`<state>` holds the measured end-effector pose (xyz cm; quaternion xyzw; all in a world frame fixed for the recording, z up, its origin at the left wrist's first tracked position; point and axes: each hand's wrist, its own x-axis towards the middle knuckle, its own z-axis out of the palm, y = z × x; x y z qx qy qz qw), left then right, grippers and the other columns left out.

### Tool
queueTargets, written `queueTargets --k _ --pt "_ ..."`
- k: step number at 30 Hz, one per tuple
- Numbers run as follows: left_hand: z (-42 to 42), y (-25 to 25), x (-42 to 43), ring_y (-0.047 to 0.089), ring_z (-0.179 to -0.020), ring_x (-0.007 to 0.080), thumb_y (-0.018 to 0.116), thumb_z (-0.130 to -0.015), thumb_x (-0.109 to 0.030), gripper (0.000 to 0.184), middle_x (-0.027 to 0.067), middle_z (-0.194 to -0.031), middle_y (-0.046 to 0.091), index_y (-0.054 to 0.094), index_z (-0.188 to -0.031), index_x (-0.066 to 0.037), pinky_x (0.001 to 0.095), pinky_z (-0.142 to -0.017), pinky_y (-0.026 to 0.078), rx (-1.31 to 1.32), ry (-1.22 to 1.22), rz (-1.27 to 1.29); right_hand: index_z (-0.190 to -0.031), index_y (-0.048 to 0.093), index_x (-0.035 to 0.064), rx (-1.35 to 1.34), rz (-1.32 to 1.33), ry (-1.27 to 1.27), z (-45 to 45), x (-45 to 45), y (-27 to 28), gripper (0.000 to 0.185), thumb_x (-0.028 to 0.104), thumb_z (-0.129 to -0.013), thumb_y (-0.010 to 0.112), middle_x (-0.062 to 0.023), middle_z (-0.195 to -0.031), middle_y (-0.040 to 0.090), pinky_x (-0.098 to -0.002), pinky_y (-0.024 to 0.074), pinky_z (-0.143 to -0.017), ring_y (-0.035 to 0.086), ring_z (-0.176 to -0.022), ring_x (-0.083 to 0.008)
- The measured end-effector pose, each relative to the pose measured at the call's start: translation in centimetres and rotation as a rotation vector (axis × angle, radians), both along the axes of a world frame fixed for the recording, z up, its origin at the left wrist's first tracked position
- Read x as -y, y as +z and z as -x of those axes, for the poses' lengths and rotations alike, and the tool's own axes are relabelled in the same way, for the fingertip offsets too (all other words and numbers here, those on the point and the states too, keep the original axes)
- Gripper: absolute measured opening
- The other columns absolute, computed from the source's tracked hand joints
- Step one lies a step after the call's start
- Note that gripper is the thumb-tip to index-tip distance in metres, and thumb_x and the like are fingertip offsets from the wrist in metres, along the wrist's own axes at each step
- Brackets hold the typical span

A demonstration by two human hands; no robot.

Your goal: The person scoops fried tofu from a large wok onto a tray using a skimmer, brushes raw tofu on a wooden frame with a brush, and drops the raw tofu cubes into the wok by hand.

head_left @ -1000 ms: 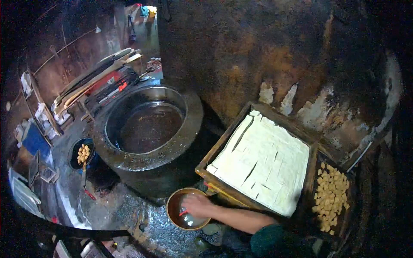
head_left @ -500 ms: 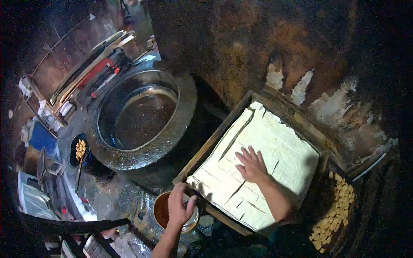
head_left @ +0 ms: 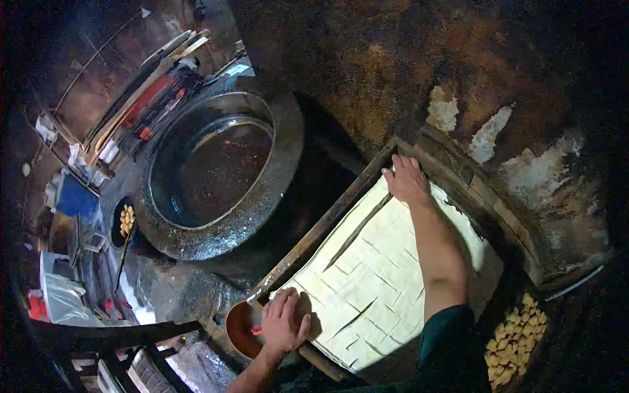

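Rough wooden frame (head_left: 327, 226) (dark, matt).

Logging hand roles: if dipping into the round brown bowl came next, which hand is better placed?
Probably the left hand: it is at the near edge of the flat white scored slab, close beside the bowl. The right hand is farther off, at the slab's far corner.

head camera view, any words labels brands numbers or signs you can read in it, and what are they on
No readable text in view.
White slab: only cuts and lines, no lettering.
Red object behind the vat: too blurred to tell.
Blue object at the left: too small and blurred to tell.
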<state>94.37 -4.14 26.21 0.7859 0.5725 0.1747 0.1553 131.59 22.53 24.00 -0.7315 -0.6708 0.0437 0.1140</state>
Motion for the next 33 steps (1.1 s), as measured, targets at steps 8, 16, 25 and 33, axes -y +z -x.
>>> queueTargets --k 8,16,25,33 --pt "0.0 -0.4 -0.3 0.047 -0.122 0.0319 0.066 -0.075 -0.031 0.054 0.0121 -0.128 0.052 0.053 -0.121 -0.006 0.0439 -0.097 0.034 -0.049 0.01 0.005 -0.104 0.062 0.0061 -0.136 -0.019 -0.154 -0.6 -0.7 0.7 0.038 0.04 -0.09 0.052 -0.0222 -0.114 0.058 -0.0479 0.0451 -0.089 0.055 -0.105 -0.0406" --pt "-0.3 -0.4 -0.5 0.047 -0.121 0.0317 0.066 -0.075 -0.032 0.054 0.0118 -0.128 0.053 0.054 -0.12 -0.006 0.0446 -0.096 0.035 -0.036 0.007 0.017 -0.115 0.055 0.0068 -0.063 0.006 0.026 -1.8 -0.2 0.5 0.037 0.033 -0.089 0.053 -0.0243 -0.102 0.063 -0.0495 0.0482 -0.083 0.06 -0.096 -0.0433" --pt "-0.3 -0.5 -0.4 0.048 -0.121 0.0319 0.065 -0.075 -0.033 0.054 0.0128 -0.127 0.053 0.054 -0.121 -0.006 0.0451 -0.096 0.035 -0.047 0.012 0.022 -0.123 0.051 0.0003 0.082 -0.256 0.167 -2.0 -0.5 -5.5 0.044 0.033 -0.095 0.045 -0.0238 -0.119 0.058 -0.0453 0.0423 -0.097 0.055 -0.109 -0.0434" --pt "-0.3 -0.2 -0.3 0.046 -0.123 0.0326 0.065 -0.076 -0.033 0.055 0.0118 -0.129 0.052 0.052 -0.122 -0.007 0.0461 -0.099 0.033 -0.023 0.021 0.037 -0.119 0.054 0.011 -0.22 0.102 -0.013 2.3 2.8 2.8 0.044 0.04 -0.086 0.058 -0.0244 -0.104 0.063 -0.0502 0.0459 -0.086 0.059 -0.098 -0.0441"
